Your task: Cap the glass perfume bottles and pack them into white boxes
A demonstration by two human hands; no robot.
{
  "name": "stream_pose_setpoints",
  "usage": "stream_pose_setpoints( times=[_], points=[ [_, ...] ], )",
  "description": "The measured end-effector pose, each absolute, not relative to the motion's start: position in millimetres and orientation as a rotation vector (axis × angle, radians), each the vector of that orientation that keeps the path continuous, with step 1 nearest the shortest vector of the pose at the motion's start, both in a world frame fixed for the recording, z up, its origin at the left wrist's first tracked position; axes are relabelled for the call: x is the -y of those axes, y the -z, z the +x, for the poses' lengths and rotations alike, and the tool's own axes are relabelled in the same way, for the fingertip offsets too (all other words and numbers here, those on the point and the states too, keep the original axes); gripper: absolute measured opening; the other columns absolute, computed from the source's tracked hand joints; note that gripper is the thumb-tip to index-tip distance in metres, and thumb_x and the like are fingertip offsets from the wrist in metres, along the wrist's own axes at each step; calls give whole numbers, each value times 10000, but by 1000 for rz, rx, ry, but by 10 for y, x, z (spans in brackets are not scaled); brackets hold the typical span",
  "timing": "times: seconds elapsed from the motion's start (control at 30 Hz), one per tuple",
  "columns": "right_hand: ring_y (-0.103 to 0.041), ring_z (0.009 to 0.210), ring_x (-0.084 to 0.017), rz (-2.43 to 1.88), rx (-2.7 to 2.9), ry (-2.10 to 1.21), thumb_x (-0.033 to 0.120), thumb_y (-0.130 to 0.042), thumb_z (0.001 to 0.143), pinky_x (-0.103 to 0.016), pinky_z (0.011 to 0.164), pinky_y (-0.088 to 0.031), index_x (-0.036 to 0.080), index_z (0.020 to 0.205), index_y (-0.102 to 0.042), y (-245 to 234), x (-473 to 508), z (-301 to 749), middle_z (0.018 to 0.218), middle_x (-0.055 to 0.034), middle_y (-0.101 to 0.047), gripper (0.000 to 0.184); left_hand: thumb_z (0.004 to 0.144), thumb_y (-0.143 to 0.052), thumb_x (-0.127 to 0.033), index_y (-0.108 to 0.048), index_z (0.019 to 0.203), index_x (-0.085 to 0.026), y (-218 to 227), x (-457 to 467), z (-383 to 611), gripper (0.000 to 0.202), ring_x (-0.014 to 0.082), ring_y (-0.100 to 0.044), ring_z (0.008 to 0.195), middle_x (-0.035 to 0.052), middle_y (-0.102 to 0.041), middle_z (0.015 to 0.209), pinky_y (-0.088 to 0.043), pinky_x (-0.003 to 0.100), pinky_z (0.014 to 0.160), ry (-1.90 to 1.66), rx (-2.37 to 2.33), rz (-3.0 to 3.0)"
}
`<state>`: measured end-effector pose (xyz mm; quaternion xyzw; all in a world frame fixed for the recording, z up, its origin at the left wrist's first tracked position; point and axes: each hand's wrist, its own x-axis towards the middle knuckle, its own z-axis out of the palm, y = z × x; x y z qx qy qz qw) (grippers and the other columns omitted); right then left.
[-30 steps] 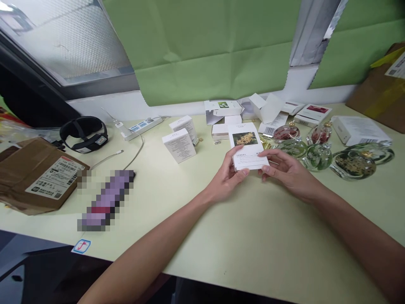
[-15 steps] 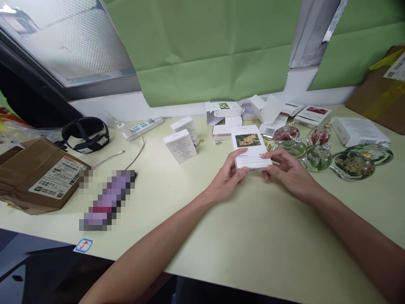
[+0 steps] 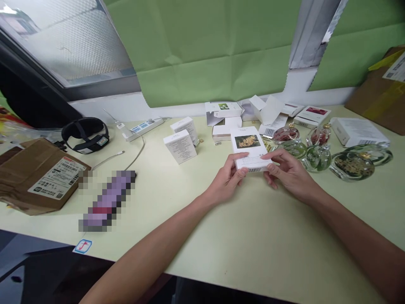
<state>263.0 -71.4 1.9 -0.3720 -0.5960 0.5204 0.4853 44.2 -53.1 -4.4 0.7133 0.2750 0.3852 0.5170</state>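
A small white box [image 3: 249, 147] with a picture of yellow flowers on its top face is held just above the pale green table [image 3: 253, 236], near its middle. My left hand [image 3: 226, 180] grips its near left corner, thumb on top. My right hand [image 3: 286, 173] grips the near right end, thumb on top and fingers curled under. A barcode shows on the box's near end. Just right of the box lie several clear glass bottles [image 3: 311, 156] with red, green and yellow flowers inside.
Two upright white boxes [image 3: 180, 145] stand left of the held one; opened boxes [image 3: 224, 114] and flat cartons [image 3: 359, 131] lie behind and to the right. A brown parcel [image 3: 38, 177], a black strap [image 3: 85, 133], a power strip [image 3: 142, 126] and a blurred purple object [image 3: 107, 200] occupy the left.
The box has tipped flatter, its near end with the barcode now turned toward me, and both hands have shifted slightly along it.
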Motion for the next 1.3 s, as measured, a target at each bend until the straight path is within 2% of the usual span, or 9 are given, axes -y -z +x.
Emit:
stream_pose_setpoints(
  times=[0.2,0.33,0.43,0.6,0.73,0.9,1.03,1.23,1.3],
  points=[
    [-572,575,-74,-927,1440,-1284,312,-730,850,-225,425,-421,289,1074,-572,-41,727,2641,972,5,-586,275,1006,-438,-448,-371,1372,-254,34,538,442,419,102,-434,675,-17,-457,808,-382,245,628,-937,-663,1718],
    [-533,521,-79,-965,1447,-1259,331,-700,878,-229,430,-417,273,1062,-566,-33,723,2647,757,32,-587,235,1005,-448,-432,-377,1361,-253,22,551,443,404,100,-438,705,15,-519,914,-398,241,645,-935,-649,1719],
    [-526,523,-95,-962,1446,-1264,330,-700,879,-232,430,-411,268,1054,-566,-27,721,2654,668,43,-579,229,1004,-454,-423,-388,1353,-254,24,556,443,394,102,-456,729,35,-540,979,-406,241,658,-946,-646,1725],
    [-513,505,-101,-950,1428,-1265,318,-714,866,-229,415,-400,257,1002,-584,-33,716,2658,584,57,-555,198,992,-482,-422,-413,1343,-235,37,550,448,404,128,-515,792,21,-519,881,-437,266,731,-969,-631,1738],
    [-524,513,-92,-942,1416,-1275,313,-722,858,-230,419,-408,262,998,-593,-38,713,2674,658,48,-572,197,984,-499,-427,-421,1336,-234,37,541,449,409,140,-535,817,15,-516,851,-449,284,764,-976,-616,1730],
    [-567,571,-83,-954,1445,-1347,316,-720,859,-242,465,-452,292,1078,-600,-59,723,2717,865,21,-605,251,986,-489,-448,-406,1342,-237,22,525,431,422,109,-498,746,40,-563,954,-417,238,654,-927,-642,1701],
    [-562,554,-79,-957,1456,-1337,330,-696,880,-238,464,-445,295,1094,-598,-70,724,2721,827,27,-606,237,985,-490,-455,-398,1357,-242,25,511,427,438,97,-493,733,64,-585,1050,-402,224,618,-915,-632,1691],
    [-567,557,-98,-947,1454,-1328,316,-708,871,-241,461,-440,284,1039,-599,-49,722,2715,740,35,-606,202,963,-525,-467,-278,1500,-296,16,525,447,615,169,-573,910,92,-572,1159,-478,284,721,-945,-682,1695],
    [-570,561,-110,-943,1459,-1323,310,-718,861,-245,457,-440,278,1026,-600,-28,718,2723,695,38,-596,206,962,-518,-478,-267,1511,-315,10,526,444,626,178,-573,917,89,-566,1180,-483,297,727,-957,-701,1705]
  ],
)
